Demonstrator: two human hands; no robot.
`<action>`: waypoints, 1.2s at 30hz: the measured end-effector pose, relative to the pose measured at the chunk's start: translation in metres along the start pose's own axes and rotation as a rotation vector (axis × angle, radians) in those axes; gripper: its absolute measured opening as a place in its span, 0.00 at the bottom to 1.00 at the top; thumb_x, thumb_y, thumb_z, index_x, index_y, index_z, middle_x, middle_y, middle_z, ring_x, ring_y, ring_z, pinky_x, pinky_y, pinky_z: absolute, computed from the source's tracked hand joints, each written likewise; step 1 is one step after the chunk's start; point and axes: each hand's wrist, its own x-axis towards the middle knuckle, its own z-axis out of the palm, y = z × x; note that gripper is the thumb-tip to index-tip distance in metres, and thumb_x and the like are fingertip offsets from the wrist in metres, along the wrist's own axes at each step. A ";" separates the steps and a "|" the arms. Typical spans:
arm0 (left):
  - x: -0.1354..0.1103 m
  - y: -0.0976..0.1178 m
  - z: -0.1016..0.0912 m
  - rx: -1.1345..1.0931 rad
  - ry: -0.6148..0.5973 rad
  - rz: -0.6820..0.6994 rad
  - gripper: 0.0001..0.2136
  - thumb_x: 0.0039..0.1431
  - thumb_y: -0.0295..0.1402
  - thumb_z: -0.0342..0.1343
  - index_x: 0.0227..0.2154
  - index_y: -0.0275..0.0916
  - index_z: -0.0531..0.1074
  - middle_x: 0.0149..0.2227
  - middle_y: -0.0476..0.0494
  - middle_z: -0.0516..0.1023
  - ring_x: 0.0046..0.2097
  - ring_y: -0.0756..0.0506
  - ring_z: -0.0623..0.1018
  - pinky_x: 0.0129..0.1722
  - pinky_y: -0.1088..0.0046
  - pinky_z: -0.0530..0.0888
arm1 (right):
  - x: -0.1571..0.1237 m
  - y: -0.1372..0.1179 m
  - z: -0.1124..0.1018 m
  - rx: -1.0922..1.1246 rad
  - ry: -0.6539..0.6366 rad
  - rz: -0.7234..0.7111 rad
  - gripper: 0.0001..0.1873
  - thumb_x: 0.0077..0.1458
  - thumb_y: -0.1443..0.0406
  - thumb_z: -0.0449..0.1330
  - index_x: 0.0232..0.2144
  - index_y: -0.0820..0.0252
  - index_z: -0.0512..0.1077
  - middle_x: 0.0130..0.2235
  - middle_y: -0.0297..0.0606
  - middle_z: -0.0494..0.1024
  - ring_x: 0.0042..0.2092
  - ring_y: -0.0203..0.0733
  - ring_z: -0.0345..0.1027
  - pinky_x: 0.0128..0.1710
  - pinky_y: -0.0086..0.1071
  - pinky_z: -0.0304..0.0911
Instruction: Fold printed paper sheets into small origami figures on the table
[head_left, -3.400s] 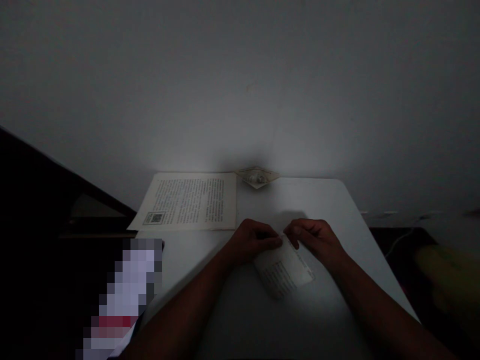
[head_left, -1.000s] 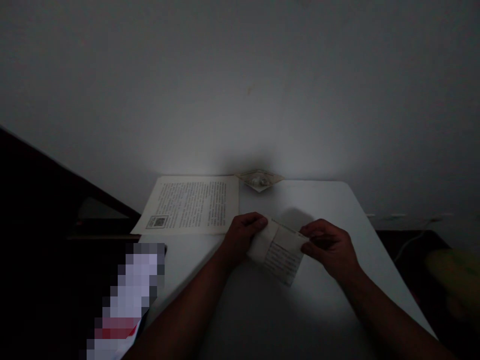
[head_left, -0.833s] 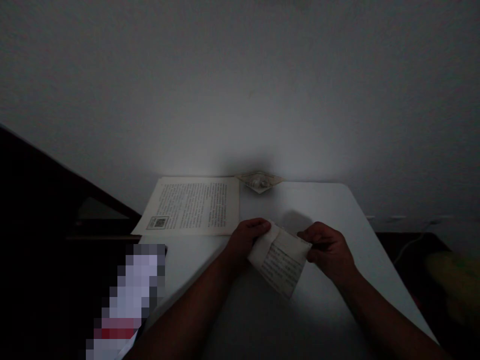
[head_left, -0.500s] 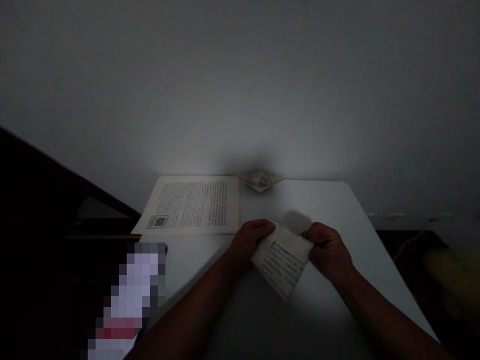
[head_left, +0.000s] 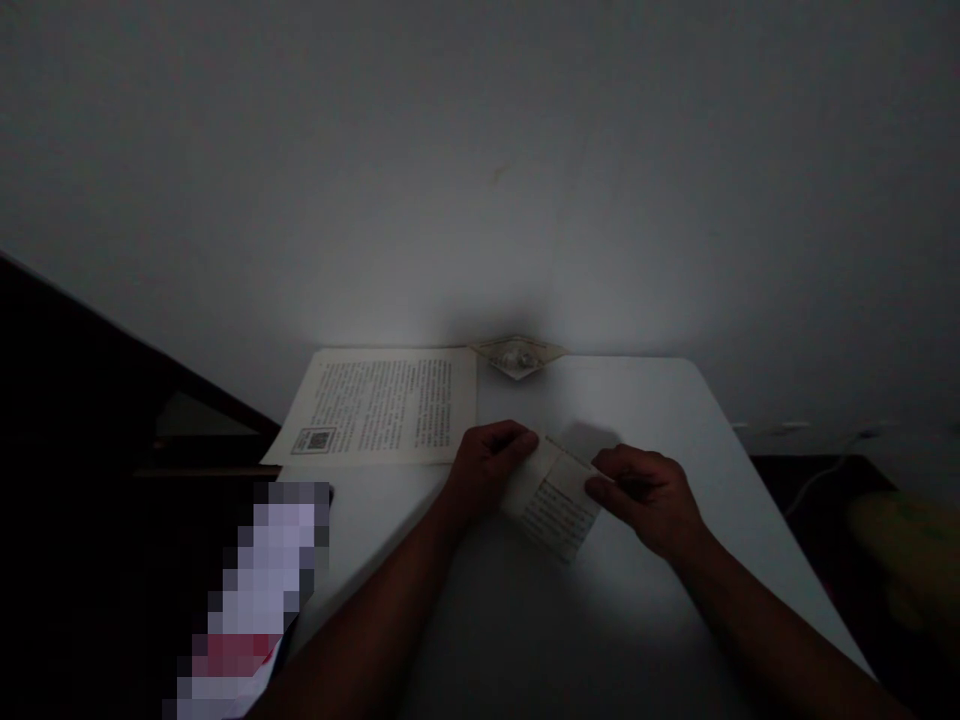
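A small folded piece of printed paper (head_left: 559,505) is held up over the white table, tilted, with rows of print on the side facing me. My left hand (head_left: 484,470) pinches its left edge between thumb and fingers. At the opposite edge, my right hand (head_left: 645,495) grips the paper with thumb and curled fingertips. Farther back, a folded paper shape (head_left: 517,355) with pointed ends sits by the wall. To its left lies a flat stack of printed sheets (head_left: 386,405), with a square code near one corner.
The white table (head_left: 637,395) stands against a grey wall (head_left: 480,200). A blurred-out bright object (head_left: 259,590) lies at the table's left edge. A pale cable (head_left: 817,480) runs on the right, near a yellowish blurred shape (head_left: 907,560).
The folded paper has turned and tipped slightly in my hands. My right thumb now lies over its near face, and my left hand has shifted a little left and up.
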 end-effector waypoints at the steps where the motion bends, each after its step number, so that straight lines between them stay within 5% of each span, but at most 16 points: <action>1: 0.000 0.001 0.000 0.022 0.002 0.006 0.13 0.52 0.40 0.58 0.21 0.35 0.71 0.21 0.52 0.67 0.25 0.52 0.65 0.26 0.77 0.61 | 0.001 0.000 0.001 -0.005 0.012 0.003 0.09 0.50 0.64 0.63 0.21 0.59 0.69 0.21 0.31 0.67 0.23 0.33 0.61 0.22 0.28 0.58; 13: 0.001 -0.004 0.000 0.077 0.028 0.026 0.12 0.52 0.40 0.57 0.21 0.36 0.71 0.20 0.52 0.66 0.24 0.52 0.64 0.26 0.76 0.61 | 0.002 0.007 0.002 0.008 0.144 0.092 0.07 0.47 0.63 0.65 0.24 0.59 0.71 0.22 0.30 0.67 0.24 0.32 0.60 0.22 0.27 0.55; 20: -0.007 0.003 0.004 0.278 0.136 0.212 0.15 0.57 0.39 0.53 0.19 0.37 0.65 0.21 0.53 0.61 0.25 0.52 0.62 0.26 0.77 0.60 | 0.008 -0.001 0.007 0.185 0.188 0.222 0.14 0.44 0.62 0.67 0.35 0.57 0.72 0.25 0.31 0.72 0.24 0.32 0.62 0.22 0.27 0.57; 25: -0.012 0.004 0.008 0.324 0.141 0.286 0.13 0.58 0.37 0.52 0.20 0.38 0.65 0.22 0.52 0.63 0.26 0.52 0.62 0.27 0.76 0.60 | 0.010 0.000 0.006 0.234 0.104 0.267 0.09 0.45 0.60 0.67 0.24 0.60 0.75 0.22 0.33 0.72 0.25 0.35 0.64 0.24 0.29 0.60; 36: -0.012 0.003 0.008 0.376 0.167 0.349 0.10 0.59 0.35 0.52 0.24 0.38 0.70 0.26 0.49 0.69 0.28 0.50 0.66 0.31 0.75 0.63 | 0.008 0.013 0.005 0.364 0.124 0.263 0.14 0.47 0.59 0.66 0.17 0.59 0.71 0.20 0.31 0.67 0.24 0.34 0.62 0.26 0.31 0.60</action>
